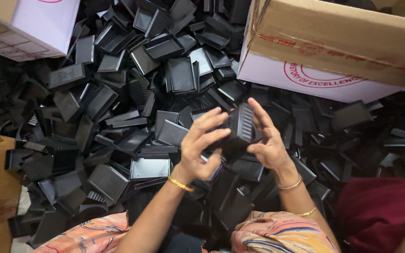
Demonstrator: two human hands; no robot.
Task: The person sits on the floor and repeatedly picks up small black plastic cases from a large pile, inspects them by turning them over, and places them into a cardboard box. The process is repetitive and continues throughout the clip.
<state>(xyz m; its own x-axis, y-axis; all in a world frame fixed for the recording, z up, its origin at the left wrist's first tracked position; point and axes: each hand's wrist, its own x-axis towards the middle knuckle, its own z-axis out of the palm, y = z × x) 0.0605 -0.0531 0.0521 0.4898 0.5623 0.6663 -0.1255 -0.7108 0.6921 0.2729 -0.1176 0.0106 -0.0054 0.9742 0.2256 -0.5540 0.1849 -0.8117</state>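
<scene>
Both hands, the left hand (pixel 201 145) and right hand (pixel 266 140), have their fingers closed around a black ribbed plastic part (pixel 240 129) held above the heap of black plastic parts (pixel 118 103), seemingly mid-inspection or fitting, which calls for steady grip.

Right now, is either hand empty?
No: left hand and right hand both grip one black plastic part between them, above the pile.
</scene>
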